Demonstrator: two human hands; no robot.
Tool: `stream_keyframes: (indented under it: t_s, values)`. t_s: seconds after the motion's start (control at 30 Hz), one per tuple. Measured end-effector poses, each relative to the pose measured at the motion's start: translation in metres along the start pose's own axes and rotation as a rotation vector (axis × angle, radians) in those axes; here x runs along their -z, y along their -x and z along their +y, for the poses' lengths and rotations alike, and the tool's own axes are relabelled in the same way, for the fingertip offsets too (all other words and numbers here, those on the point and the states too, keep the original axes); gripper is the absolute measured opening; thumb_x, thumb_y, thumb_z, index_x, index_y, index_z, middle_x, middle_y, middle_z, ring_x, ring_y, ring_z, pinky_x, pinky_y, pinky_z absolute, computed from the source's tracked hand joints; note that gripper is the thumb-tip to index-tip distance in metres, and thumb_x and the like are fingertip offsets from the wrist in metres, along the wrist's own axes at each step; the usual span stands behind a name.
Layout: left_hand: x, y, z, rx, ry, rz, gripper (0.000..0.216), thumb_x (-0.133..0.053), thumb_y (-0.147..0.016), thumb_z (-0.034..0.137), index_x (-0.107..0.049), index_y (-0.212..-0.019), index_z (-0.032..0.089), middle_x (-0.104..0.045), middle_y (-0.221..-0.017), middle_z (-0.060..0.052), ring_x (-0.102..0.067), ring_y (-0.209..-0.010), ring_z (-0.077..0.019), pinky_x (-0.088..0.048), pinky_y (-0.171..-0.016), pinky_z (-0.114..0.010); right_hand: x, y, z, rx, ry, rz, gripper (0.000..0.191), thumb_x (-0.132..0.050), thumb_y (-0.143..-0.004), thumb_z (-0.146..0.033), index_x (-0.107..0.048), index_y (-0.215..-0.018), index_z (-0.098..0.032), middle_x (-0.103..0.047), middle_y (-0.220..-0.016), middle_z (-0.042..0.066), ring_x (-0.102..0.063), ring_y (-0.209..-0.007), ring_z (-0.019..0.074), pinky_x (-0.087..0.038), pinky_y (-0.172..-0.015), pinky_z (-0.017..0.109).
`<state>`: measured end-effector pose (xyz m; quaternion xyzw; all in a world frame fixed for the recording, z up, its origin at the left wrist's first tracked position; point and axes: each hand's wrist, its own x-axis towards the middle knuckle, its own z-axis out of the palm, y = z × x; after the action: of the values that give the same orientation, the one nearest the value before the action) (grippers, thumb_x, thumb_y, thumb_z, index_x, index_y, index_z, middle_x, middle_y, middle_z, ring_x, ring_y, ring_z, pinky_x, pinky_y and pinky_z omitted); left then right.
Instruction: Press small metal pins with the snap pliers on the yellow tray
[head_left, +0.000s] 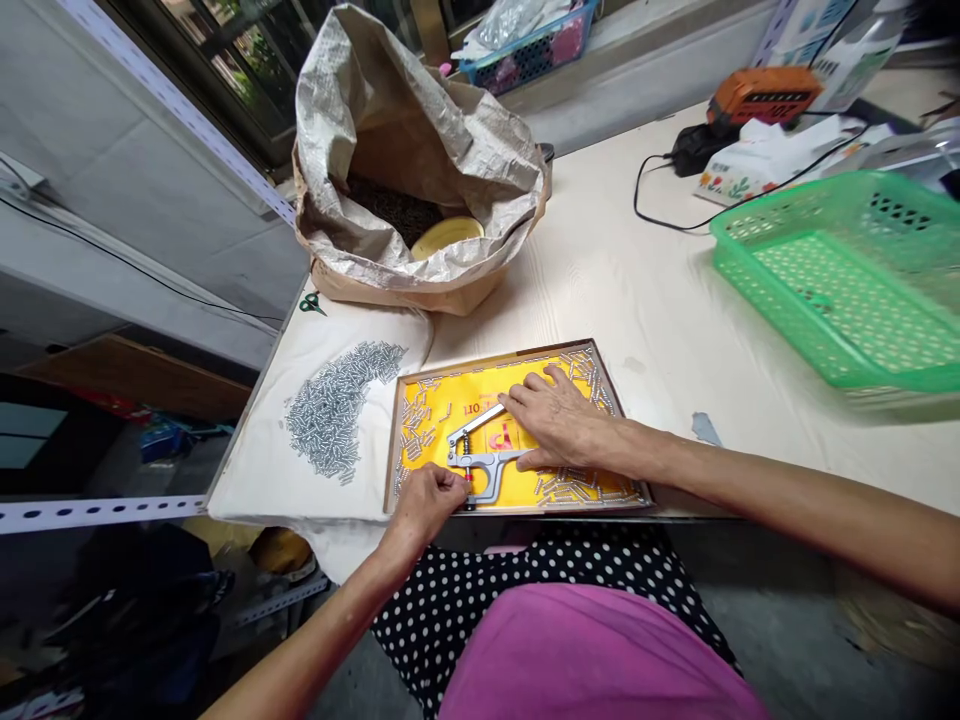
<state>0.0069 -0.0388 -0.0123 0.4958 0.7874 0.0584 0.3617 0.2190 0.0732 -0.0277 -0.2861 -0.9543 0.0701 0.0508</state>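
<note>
Grey metal hand-press pliers (491, 475) lie over a shallow tray (392, 440) with a yellow bottom. My right hand (559, 420) grips their handle ends, fingers over the upper handle and thumb at the lower one. The handles are spread apart. At the pliers' jaw, close to a small red part, my left hand (426, 503) is closed in a pinch; what its fingertips hold is hidden. Small metal pins or springs (570, 488) are scattered along the tray's sides. Left of the tray, a heap of similar small metal pieces (330, 410) rests on white cloth.
A large woven sack (420, 280) with dark contents and a yellow bowl (450, 236) stands behind the tray. Small scissors (312, 304) lie by the sack. To the right are a green basket (825, 385), an orange device (761, 97) and a black cable (660, 222).
</note>
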Motion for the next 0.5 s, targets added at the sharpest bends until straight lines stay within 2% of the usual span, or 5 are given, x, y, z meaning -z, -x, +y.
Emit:
stream_keyframes:
  t_s: [0.1, 0.2, 0.27, 0.33, 0.5]
  values:
    - [-0.006, 0.008, -0.002, -0.186, -0.072, 0.179, 0.024, -0.06, -0.083, 0.034, -0.066, -0.069, 0.015, -0.062, -0.073, -0.004, -0.06, -0.071, -0.0192, -0.047, -0.067, -0.029, -0.005, 0.003, -0.002, 0.009, 0.002, 0.038, 0.056, -0.073, -0.077, -0.056, -0.061, -0.109, -0.012, -0.063, -0.103, 0.011, -0.05, -0.096, 0.0291, -0.034, -0.087, 0.045]
    - [-0.016, 0.007, 0.006, -0.517, -0.203, 0.376, 0.029, -0.064, -0.085, 0.033, -0.065, -0.108, 0.016, -0.062, -0.113, -0.012, -0.057, -0.108, -0.0271, -0.048, -0.094, -0.041, -0.009, 0.007, -0.006, 0.0, 0.011, 0.059, 0.053, -0.072, -0.079, -0.052, -0.059, -0.11, -0.011, -0.062, -0.105, 0.012, -0.05, -0.096, 0.0285, -0.036, -0.083, 0.041]
    - [-0.021, -0.002, 0.017, -0.678, -0.314, 0.346, 0.053, -0.068, -0.083, 0.031, -0.052, -0.131, 0.015, -0.052, -0.135, -0.016, -0.045, -0.126, -0.0319, -0.041, -0.104, -0.048, -0.009, 0.008, -0.008, -0.014, 0.012, 0.06, 0.05, -0.072, -0.08, -0.049, -0.059, -0.109, -0.01, -0.061, -0.105, 0.013, -0.05, -0.096, 0.0285, -0.037, -0.081, 0.04]
    - [-0.021, -0.015, 0.029, -0.751, -0.403, 0.251, 0.066, -0.068, -0.083, 0.029, -0.041, -0.14, 0.013, -0.049, -0.139, -0.018, -0.043, -0.128, -0.033, -0.04, -0.106, -0.051, -0.006, 0.009, -0.011, -0.021, 0.008, 0.059, 0.045, -0.072, -0.08, -0.044, -0.059, -0.107, -0.01, -0.061, -0.103, 0.013, -0.05, -0.094, 0.028, -0.039, -0.078, 0.038]
    - [-0.011, -0.035, 0.049, -0.762, -0.527, 0.172, 0.056, -0.062, -0.088, 0.035, -0.043, -0.137, 0.013, -0.057, -0.124, -0.015, -0.05, -0.111, -0.0296, -0.045, -0.096, -0.047, -0.003, 0.005, -0.013, -0.053, 0.003, 0.078, 0.026, -0.062, -0.085, -0.025, -0.058, -0.106, -0.01, -0.062, -0.1, 0.014, -0.05, -0.091, 0.0266, -0.039, -0.076, 0.038]
